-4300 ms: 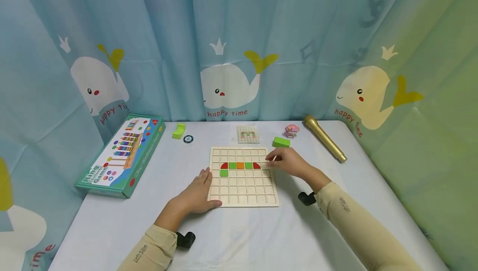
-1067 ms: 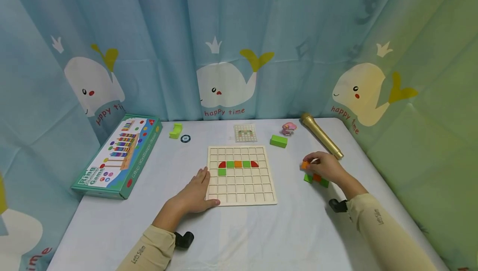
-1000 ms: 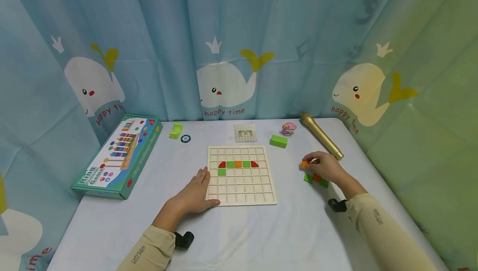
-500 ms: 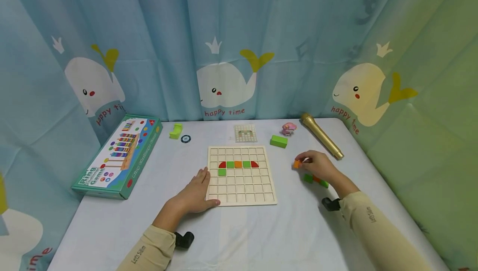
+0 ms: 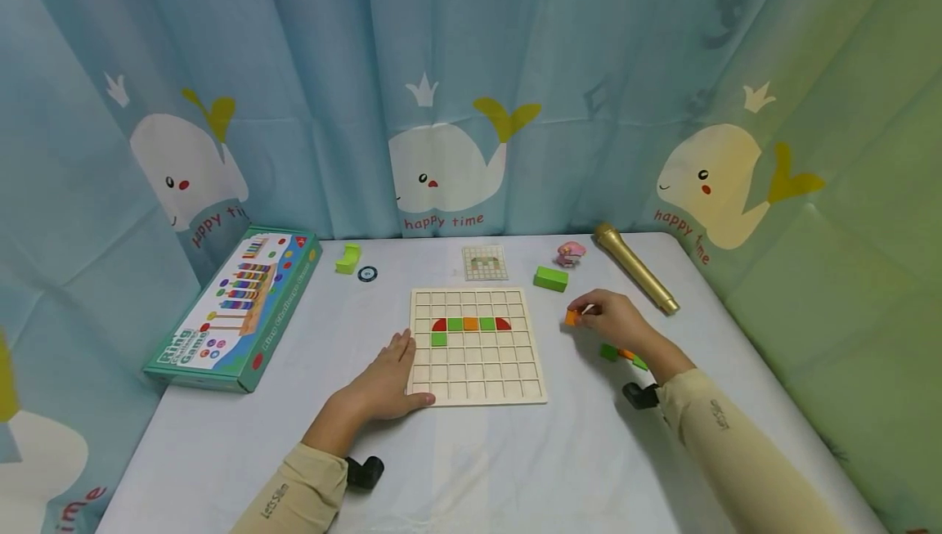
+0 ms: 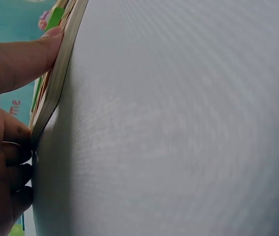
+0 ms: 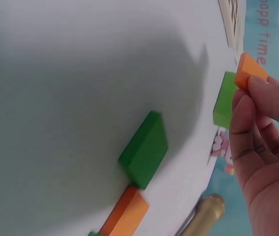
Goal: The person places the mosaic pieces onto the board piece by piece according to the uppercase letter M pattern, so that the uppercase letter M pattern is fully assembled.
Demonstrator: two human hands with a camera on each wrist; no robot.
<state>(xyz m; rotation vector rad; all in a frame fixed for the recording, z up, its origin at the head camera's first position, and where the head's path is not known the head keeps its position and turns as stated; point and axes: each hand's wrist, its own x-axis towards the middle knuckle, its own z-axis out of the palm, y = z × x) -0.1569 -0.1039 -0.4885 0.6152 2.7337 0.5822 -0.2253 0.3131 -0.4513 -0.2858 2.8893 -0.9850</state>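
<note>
Pinching small orange wooden square tile (image 5: 571, 317) in right hand (image 5: 614, 321) grip above desk (image 5: 515, 468); left hand (image 5: 383, 383), fingers flat, pressed against pale wooden grid board (image 5: 477, 383) edge.

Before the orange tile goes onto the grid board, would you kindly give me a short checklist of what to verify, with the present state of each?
1. Orange tile pinched in the right hand: ok; the wrist view shows the fingertips on it, lifted off the table.
2. Grid board steadied: ok; the left hand lies flat at its left edge.
3. Free cells on the board: ok; only five tiles in one row and a green one below are placed.
4. Path from hand to board: ok; only bare table lies between.
5. Pattern card readable: cannot tell; too small here.
6. Spare tiles out of the way: ok; they lie behind the right hand.
</note>
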